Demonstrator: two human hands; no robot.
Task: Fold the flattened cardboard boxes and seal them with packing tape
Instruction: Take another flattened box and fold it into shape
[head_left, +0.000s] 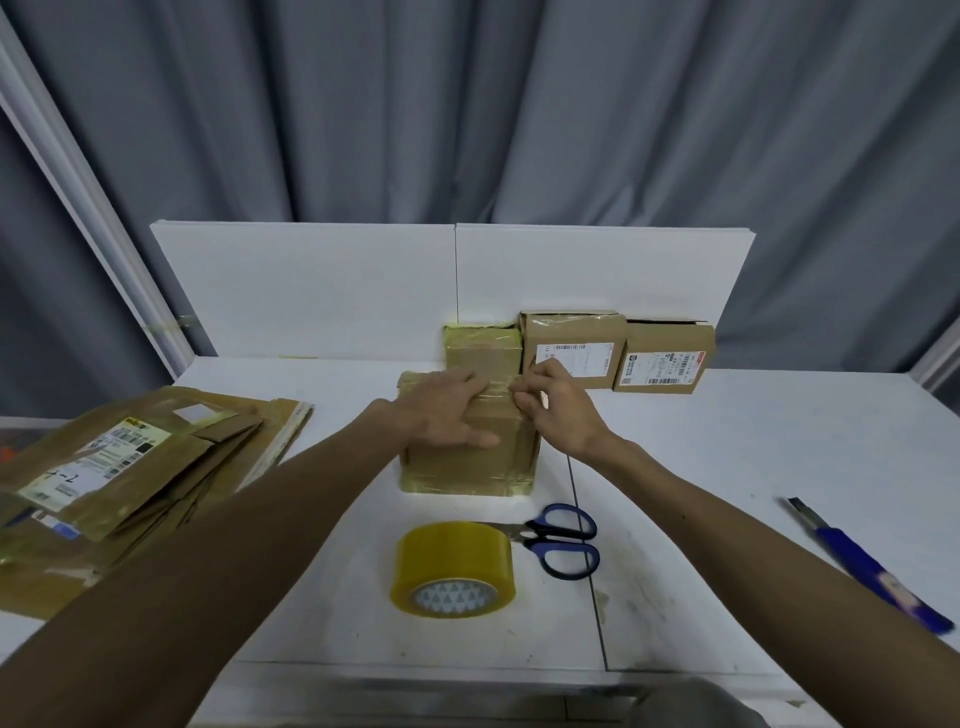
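A folded brown cardboard box (462, 467) stands in the middle of the white table (727, 467), with yellowish tape over its top and lower edge. My left hand (447, 410) lies flat on the box's top with straight fingers, pressing it. At the box's right top edge my right hand (550, 405) has curled fingers that pinch the tape. A roll of yellowish packing tape (452, 569) lies on the table just in front of the box. A stack of flattened cardboard boxes (130, 467) with labels lies at the left.
Three sealed boxes stand against the white back board: a taped one (483, 348), a labelled one (576, 343) and another labelled one (662, 358). Blue-handled scissors (563, 540) lie right of the tape roll. A blue utility knife (872, 566) lies at the far right.
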